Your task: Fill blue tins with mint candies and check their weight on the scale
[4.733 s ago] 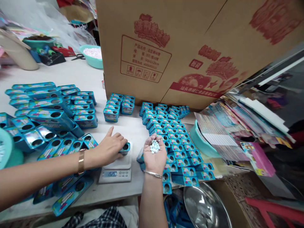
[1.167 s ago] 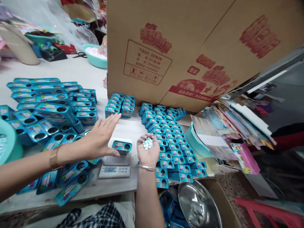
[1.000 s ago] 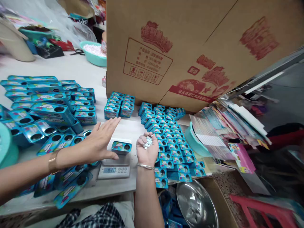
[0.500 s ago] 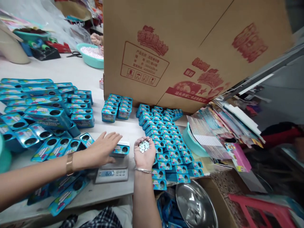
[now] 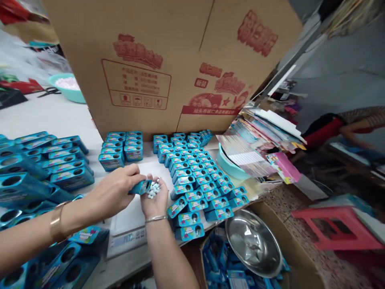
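Head view: my left hand (image 5: 112, 190) gripped a blue tin (image 5: 141, 187), fingers narrowed on its end, tin tipped with its round hole toward my right palm. My right hand (image 5: 155, 206) was turned up, fingers curled into a loose cup under pale pellets (image 5: 154, 192). Tin's open end was right by the pellets; could not tell whether it touched them. Both hands were above the table, over the far part of the scale (image 5: 120, 247), whose display I could not read. More tins stood to the right in close rows (image 5: 195, 172), others in a small block (image 5: 114, 150) against the carton (image 5: 180, 52). Heaped tins (image 5: 21, 180) lay to the left. Steel bowl (image 5: 252, 241) rested below the table's edge, among blue tins.
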A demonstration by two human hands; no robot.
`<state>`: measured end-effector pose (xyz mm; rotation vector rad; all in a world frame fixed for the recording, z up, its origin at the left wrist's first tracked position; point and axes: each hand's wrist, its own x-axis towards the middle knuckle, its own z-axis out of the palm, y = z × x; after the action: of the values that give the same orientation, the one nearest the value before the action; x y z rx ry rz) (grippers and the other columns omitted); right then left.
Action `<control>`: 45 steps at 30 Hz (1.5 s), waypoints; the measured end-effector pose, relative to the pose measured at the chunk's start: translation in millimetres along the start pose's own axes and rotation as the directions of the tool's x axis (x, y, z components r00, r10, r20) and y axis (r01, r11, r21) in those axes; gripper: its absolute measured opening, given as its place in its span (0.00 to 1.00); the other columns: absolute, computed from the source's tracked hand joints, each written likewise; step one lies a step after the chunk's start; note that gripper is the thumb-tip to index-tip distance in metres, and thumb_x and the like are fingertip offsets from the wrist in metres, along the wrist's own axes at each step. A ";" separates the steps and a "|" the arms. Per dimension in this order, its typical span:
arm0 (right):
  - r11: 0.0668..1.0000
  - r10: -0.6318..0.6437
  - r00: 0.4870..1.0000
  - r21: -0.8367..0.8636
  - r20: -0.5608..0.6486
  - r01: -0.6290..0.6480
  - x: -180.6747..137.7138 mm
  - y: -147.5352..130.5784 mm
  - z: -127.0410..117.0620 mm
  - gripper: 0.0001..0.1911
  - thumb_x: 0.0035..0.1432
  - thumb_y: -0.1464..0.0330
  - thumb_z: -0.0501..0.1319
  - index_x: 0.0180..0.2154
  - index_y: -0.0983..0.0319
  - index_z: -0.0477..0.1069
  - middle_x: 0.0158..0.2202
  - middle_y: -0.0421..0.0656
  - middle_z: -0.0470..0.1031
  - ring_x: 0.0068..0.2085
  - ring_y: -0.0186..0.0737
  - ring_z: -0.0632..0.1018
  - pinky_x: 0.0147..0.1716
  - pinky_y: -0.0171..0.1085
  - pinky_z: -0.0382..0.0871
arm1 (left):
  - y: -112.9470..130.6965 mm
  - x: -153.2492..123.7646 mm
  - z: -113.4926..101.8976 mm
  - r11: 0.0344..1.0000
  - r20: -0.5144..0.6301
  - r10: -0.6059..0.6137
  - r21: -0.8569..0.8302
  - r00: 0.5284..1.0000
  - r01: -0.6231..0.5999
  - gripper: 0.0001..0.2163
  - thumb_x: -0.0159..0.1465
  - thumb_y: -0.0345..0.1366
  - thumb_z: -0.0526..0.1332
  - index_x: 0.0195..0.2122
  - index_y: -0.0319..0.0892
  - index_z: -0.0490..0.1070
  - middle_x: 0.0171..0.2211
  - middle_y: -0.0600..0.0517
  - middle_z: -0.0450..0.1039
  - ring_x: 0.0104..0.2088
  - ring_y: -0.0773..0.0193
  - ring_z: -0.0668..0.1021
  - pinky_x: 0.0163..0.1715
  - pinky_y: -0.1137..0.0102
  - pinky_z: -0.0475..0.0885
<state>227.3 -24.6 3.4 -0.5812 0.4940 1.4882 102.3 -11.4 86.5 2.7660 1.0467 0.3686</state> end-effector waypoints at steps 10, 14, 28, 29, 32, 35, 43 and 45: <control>1.000 -0.001 0.996 0.017 0.090 -0.001 14.7 -3.5 1.1 0.09 0.56 0.69 0.54 0.24 0.61 0.66 0.25 0.41 0.77 0.30 0.34 0.79 0.36 0.35 0.76 | 9.8 29.2 7.8 0.970 0.131 0.087 0.217 0.988 -0.114 0.20 0.59 0.22 0.50 0.48 0.43 0.72 0.35 0.48 0.68 0.36 0.58 0.71 0.35 0.64 0.64; 0.999 -0.033 0.997 0.013 0.074 0.032 11.9 -11.0 2.2 0.08 0.56 0.70 0.54 0.25 0.60 0.65 0.26 0.41 0.78 0.32 0.35 0.80 0.40 0.38 0.77 | 10.2 22.8 0.0 0.979 0.134 0.032 0.195 0.991 -0.058 0.22 0.56 0.23 0.52 0.50 0.44 0.71 0.35 0.48 0.67 0.35 0.58 0.71 0.33 0.64 0.64; 0.999 0.030 0.996 0.024 0.082 -0.032 -5.2 -1.5 10.8 0.09 0.57 0.70 0.54 0.25 0.60 0.66 0.26 0.39 0.77 0.31 0.32 0.79 0.45 0.35 0.75 | 15.2 11.5 -14.8 0.979 0.068 -0.018 0.205 0.998 0.003 0.21 0.54 0.24 0.54 0.47 0.44 0.73 0.37 0.47 0.68 0.37 0.56 0.72 0.35 0.63 0.65; 0.999 0.039 0.995 0.023 0.089 -0.042 -5.4 -1.7 11.0 0.09 0.57 0.70 0.54 0.25 0.60 0.65 0.26 0.39 0.77 0.31 0.32 0.79 0.45 0.35 0.75 | 15.3 10.8 -15.0 0.979 0.069 -0.016 0.206 0.997 0.002 0.21 0.54 0.24 0.54 0.48 0.44 0.73 0.37 0.47 0.68 0.37 0.56 0.72 0.35 0.62 0.65; 0.996 0.078 0.992 0.045 0.094 -0.082 -5.9 -2.4 11.9 0.09 0.57 0.71 0.54 0.24 0.61 0.65 0.25 0.40 0.76 0.31 0.31 0.79 0.45 0.34 0.74 | 14.0 9.0 -14.7 0.981 0.081 -0.033 0.195 0.996 0.016 0.21 0.54 0.24 0.53 0.47 0.44 0.73 0.36 0.47 0.68 0.36 0.56 0.72 0.34 0.63 0.65; 0.993 0.091 0.994 0.063 0.056 -0.095 -5.6 -4.6 12.2 0.09 0.57 0.72 0.54 0.25 0.61 0.66 0.26 0.40 0.76 0.31 0.32 0.79 0.44 0.35 0.75 | 10.8 6.0 -15.8 0.984 0.061 -0.082 0.162 0.995 0.072 0.17 0.56 0.27 0.54 0.44 0.44 0.73 0.37 0.48 0.68 0.37 0.56 0.73 0.35 0.63 0.66; 0.999 0.046 0.994 -0.013 0.103 -0.045 0.3 -1.8 8.2 0.10 0.56 0.72 0.54 0.23 0.60 0.64 0.26 0.39 0.76 0.33 0.32 0.80 0.47 0.37 0.75 | 10.8 -1.8 -22.8 0.983 0.017 -0.079 0.166 0.997 0.075 0.18 0.56 0.29 0.55 0.46 0.47 0.73 0.38 0.48 0.68 0.37 0.56 0.73 0.35 0.63 0.67; 0.998 0.058 0.992 0.001 0.114 -0.058 0.6 0.9 7.7 0.10 0.56 0.72 0.54 0.23 0.60 0.65 0.25 0.39 0.76 0.32 0.31 0.79 0.46 0.35 0.75 | 8.4 -2.0 -19.2 0.985 0.042 -0.071 0.160 0.997 0.064 0.20 0.56 0.27 0.54 0.48 0.47 0.73 0.37 0.48 0.68 0.36 0.57 0.72 0.34 0.63 0.66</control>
<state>226.1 -19.3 9.0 -0.4791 0.4284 1.5655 100.7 -17.8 106.6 2.8516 1.2040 0.2188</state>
